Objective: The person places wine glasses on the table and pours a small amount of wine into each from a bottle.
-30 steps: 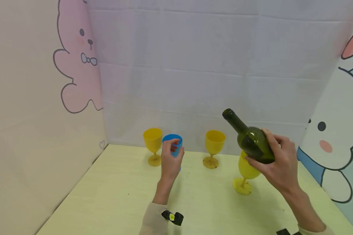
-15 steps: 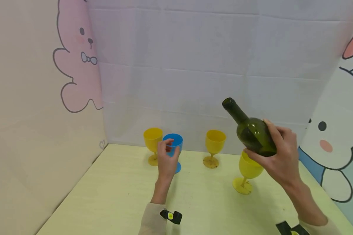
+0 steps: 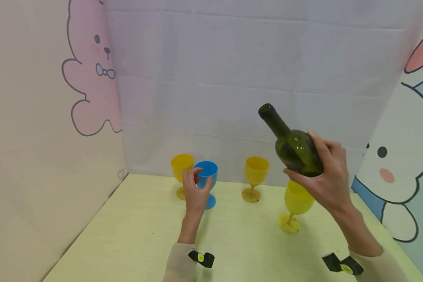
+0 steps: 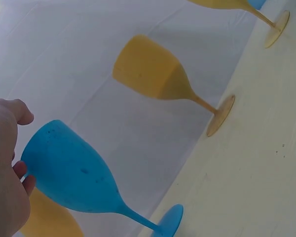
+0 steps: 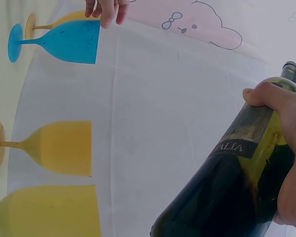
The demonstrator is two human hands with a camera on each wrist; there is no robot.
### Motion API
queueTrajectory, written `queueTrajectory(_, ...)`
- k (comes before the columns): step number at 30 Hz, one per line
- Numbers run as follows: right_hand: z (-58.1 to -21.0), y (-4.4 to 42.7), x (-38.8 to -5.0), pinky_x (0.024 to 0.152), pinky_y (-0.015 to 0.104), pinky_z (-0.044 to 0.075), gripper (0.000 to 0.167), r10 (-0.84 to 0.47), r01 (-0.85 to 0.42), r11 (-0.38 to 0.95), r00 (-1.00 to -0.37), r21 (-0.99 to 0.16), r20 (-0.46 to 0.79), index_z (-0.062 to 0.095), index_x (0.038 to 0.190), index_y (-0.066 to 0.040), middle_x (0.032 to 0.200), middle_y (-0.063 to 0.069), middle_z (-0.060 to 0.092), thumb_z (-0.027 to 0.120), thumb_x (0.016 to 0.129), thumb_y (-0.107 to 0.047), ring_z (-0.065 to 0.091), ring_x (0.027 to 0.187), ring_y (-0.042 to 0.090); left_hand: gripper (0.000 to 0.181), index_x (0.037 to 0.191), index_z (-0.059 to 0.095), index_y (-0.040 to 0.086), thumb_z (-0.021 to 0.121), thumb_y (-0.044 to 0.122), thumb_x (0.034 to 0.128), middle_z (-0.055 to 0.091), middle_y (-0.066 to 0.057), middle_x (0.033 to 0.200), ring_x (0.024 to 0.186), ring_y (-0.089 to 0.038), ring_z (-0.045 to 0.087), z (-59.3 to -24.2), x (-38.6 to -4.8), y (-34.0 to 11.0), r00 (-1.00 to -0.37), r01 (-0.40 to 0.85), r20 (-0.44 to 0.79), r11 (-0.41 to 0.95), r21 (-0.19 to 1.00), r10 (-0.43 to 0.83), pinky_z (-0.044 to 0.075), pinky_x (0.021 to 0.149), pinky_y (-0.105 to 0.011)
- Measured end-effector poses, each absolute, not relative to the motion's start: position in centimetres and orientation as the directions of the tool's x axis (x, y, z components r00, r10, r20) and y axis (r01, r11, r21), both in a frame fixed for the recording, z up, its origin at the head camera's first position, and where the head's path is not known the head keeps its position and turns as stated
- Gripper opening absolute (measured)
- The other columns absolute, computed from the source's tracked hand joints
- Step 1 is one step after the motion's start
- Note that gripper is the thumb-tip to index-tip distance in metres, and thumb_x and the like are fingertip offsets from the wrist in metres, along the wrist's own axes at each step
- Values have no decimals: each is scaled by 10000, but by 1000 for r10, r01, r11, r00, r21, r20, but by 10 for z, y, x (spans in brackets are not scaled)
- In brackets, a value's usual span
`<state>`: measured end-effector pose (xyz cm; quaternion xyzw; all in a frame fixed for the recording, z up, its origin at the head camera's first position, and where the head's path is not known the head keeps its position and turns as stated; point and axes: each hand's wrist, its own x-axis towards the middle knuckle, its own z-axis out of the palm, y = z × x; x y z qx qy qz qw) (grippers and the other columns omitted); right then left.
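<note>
My right hand grips a green glass wine bottle in the air, tilted with its mouth up and to the left. Part of a label with lettering shows in the right wrist view. My left hand is at the rim of a blue goblet, its fingers loosely bent and the thumb held apart from them. The goblet stands upright on the table; whether the fingertips touch its rim I cannot tell. A yellow goblet stands behind the left hand, partly hidden.
Another yellow goblet stands at the back, right of the blue one. A nearer yellow goblet is below the bottle, partly covered by my right hand. The pale table meets a white cloth backdrop; printed cloth walls flank it.
The right hand has raised the wine bottle, shifting it slightly left. The left hand has drifted a little left, uncovering more of the blue goblet. The goblets stay in place.
</note>
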<state>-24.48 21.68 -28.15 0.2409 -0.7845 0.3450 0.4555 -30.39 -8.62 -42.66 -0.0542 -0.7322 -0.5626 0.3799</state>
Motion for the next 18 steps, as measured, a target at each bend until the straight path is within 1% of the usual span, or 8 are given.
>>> queueTrajectory(3, -282, 214, -249, 862, 288, 248, 1045, -69, -704, 638, -456, -313, 887, 538, 1430, -121, 1214, 288, 493, 662, 651, -806, 326, 1160, 97, 406, 1219, 566, 53, 751, 121, 864, 472, -136, 1084, 973, -253, 479, -428, -304, -87, -713, 486, 602, 365, 794, -360, 488, 815, -499)
queueTrajectory(9, -282, 211, -255, 844, 367, 257, 1018, -86, -713, 629, -459, -309, 884, 535, 1435, -138, 1216, 280, 496, 686, 662, -782, 378, 1131, 265, 429, 1238, 549, 82, 755, 161, 870, 475, -134, 1164, 1038, -293, 492, -428, -304, -89, -724, 457, 583, 377, 806, -369, 504, 856, -502)
queueTrajectory(10, -282, 211, -256, 843, 372, 259, 992, -88, -713, 626, -466, -315, 881, 531, 1440, -150, 1222, 275, 494, 734, 667, -738, 379, 1134, 276, 432, 1241, 547, 84, 754, 165, 871, 476, -134, 1176, 1052, -289, 494, -428, -304, -89, -726, 452, 581, 381, 806, -368, 507, 868, -496)
queueTrajectory(12, -282, 209, -257, 844, 383, 265, 966, -93, -714, 624, -473, -319, 876, 527, 1443, -160, 1229, 265, 493, 764, 677, -700, 382, 1135, 290, 439, 1247, 544, 86, 755, 163, 869, 477, -134, 1198, 1080, -283, 493, -428, -304, -89, -729, 444, 575, 384, 810, -370, 507, 893, -486)
queueTrajectory(14, -282, 208, -259, 842, 392, 269, 942, -98, -712, 626, -477, -319, 873, 525, 1444, -165, 1231, 255, 494, 830, 676, -617, 388, 1130, 295, 445, 1253, 540, 90, 756, 169, 871, 473, -132, 1214, 1101, -276, 491, -428, -304, -89, -736, 433, 565, 382, 816, -372, 506, 907, -477)
queueTrajectory(16, -282, 206, -260, 835, 401, 275, 935, -101, -709, 630, -480, -318, 871, 521, 1446, -167, 1229, 252, 493, 901, 657, -492, 392, 1122, 307, 457, 1259, 538, 93, 760, 172, 867, 467, -136, 1227, 1112, -290, 489, -428, -304, -90, -742, 427, 556, 375, 823, -374, 505, 919, -477)
queueTrajectory(17, -282, 205, -261, 835, 408, 277, 942, -103, -707, 633, -481, -316, 870, 520, 1446, -165, 1227, 253, 492, 919, 644, -455, 395, 1119, 314, 461, 1261, 537, 92, 762, 173, 866, 464, -139, 1231, 1114, -300, 487, -428, -304, -90, -744, 425, 552, 371, 825, -375, 505, 920, -484)
queueTrajectory(18, -282, 204, -262, 833, 413, 279, 946, -105, -704, 636, -485, -316, 869, 518, 1446, -167, 1226, 254, 490, 942, 626, -373, 396, 1117, 318, 465, 1264, 535, 94, 762, 178, 867, 461, -139, 1237, 1116, -305, 486, -428, -304, -90, -747, 422, 548, 369, 828, -376, 506, 921, -485)
